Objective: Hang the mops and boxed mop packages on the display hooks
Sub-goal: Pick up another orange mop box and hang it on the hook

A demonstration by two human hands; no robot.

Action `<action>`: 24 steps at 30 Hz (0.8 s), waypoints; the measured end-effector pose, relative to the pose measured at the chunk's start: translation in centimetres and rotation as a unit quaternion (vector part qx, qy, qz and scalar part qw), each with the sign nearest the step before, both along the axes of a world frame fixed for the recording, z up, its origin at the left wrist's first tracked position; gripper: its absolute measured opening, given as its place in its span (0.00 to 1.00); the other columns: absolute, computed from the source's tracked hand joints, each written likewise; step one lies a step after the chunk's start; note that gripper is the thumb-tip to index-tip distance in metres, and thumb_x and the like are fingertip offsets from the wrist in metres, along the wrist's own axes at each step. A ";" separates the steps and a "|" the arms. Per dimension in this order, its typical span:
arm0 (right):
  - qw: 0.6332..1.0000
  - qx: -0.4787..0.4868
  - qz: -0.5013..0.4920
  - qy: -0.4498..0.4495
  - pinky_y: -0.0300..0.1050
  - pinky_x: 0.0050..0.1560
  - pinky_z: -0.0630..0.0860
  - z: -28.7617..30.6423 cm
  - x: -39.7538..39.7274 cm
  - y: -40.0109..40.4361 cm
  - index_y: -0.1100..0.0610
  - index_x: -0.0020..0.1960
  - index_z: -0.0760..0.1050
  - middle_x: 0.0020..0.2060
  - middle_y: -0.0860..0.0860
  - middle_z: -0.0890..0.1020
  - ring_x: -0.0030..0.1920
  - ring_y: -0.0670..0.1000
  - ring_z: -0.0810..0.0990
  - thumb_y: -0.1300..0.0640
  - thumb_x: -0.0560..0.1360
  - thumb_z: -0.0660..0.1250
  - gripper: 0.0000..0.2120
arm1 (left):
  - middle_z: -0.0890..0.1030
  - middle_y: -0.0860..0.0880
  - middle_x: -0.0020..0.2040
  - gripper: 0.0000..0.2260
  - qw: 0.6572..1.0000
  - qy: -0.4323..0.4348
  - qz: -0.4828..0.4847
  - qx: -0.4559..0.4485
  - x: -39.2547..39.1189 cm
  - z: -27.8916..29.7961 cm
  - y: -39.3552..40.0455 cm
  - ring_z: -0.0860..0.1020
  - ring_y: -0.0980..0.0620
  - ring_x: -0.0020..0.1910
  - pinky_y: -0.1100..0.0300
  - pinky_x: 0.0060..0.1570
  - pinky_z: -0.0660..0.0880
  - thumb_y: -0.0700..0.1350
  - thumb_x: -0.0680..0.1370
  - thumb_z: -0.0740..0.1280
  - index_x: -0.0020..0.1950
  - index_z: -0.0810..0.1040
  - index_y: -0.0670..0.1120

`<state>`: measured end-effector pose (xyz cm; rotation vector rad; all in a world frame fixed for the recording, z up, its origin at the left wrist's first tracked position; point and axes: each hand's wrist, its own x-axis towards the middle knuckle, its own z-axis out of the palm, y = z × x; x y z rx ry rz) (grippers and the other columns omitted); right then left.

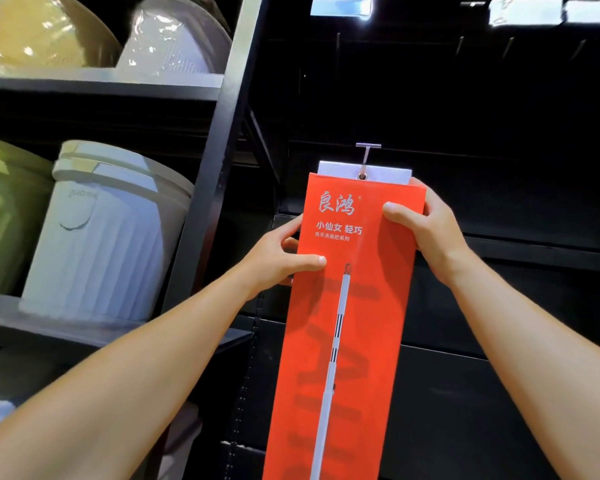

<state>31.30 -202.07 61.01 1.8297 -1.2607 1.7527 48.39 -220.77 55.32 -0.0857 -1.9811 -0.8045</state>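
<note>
I have my left hand [284, 258] and right hand [426, 226] clamped on the red mop box [347, 306] at frame centre, its hole at the hook [364, 161]; next I'd seat it, then release.

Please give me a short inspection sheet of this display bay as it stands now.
Surface: black back panel, mostly bare, with several more hooks near the top.
Job's things: red boxed mop package upright, its top hole at the tip of a silver display hook; a white price-tag strip sits behind its top edge.
Clutter: nothing seen.
Hands: left hand grips the box's left edge, right hand its upper right edge.
Cables: nothing seen.
Surroundings: dark shelving to the left holds a pale ribbed bucket, a green one and wrapped basins above.
</note>
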 end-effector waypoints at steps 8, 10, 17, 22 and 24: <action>1.000 0.010 -0.005 -0.011 0.46 0.49 0.82 -1.2 -1.7 -1.7 0.48 0.63 0.78 0.54 0.50 0.86 0.52 0.50 0.86 0.48 0.70 0.73 0.21 | 0.81 0.53 0.60 0.32 1.000 -0.002 0.006 0.008 -1.2 -1.3 -1.4 0.81 0.55 0.56 0.46 0.53 0.82 0.53 0.69 0.77 0.71 0.69 0.66; 1.000 0.017 -0.004 -0.013 0.43 0.46 0.82 -1.1 -1.9 -1.8 0.49 0.63 0.77 0.54 0.49 0.86 0.52 0.50 0.86 0.48 0.70 0.73 0.22 | 0.81 0.53 0.60 0.32 1.000 -0.003 0.002 0.012 -1.4 -1.2 -1.6 0.82 0.54 0.56 0.46 0.53 0.82 0.52 0.71 0.77 0.71 0.69 0.66; 0.999 0.037 -0.032 -0.010 0.53 0.57 0.82 -1.1 -3.3 -3.1 0.44 0.65 0.75 0.57 0.47 0.84 0.54 0.48 0.85 0.42 0.70 0.73 0.25 | 0.80 0.55 0.61 0.30 1.000 0.009 0.013 0.023 -2.6 -1.8 -2.4 0.80 0.55 0.59 0.51 0.52 0.82 0.50 0.72 0.77 0.71 0.70 0.63; 0.997 0.047 -0.053 -0.006 0.56 0.60 0.80 -0.9 -4.4 -3.7 0.37 0.64 0.74 0.60 0.48 0.82 0.58 0.50 0.84 0.38 0.71 0.73 0.23 | 0.77 0.59 0.64 0.32 0.998 0.011 0.055 -0.003 -3.5 -2.2 -2.5 0.76 0.59 0.63 0.56 0.57 0.78 0.55 0.72 0.76 0.73 0.67 0.62; 0.995 0.064 -0.079 -0.012 0.58 0.60 0.80 -0.5 -4.7 -4.0 0.34 0.64 0.73 0.65 0.51 0.77 0.61 0.53 0.81 0.31 0.65 0.74 0.29 | 0.79 0.59 0.62 0.30 0.998 0.003 0.067 0.001 -3.5 -1.9 -2.5 0.77 0.58 0.63 0.52 0.62 0.75 0.55 0.71 0.75 0.71 0.69 0.61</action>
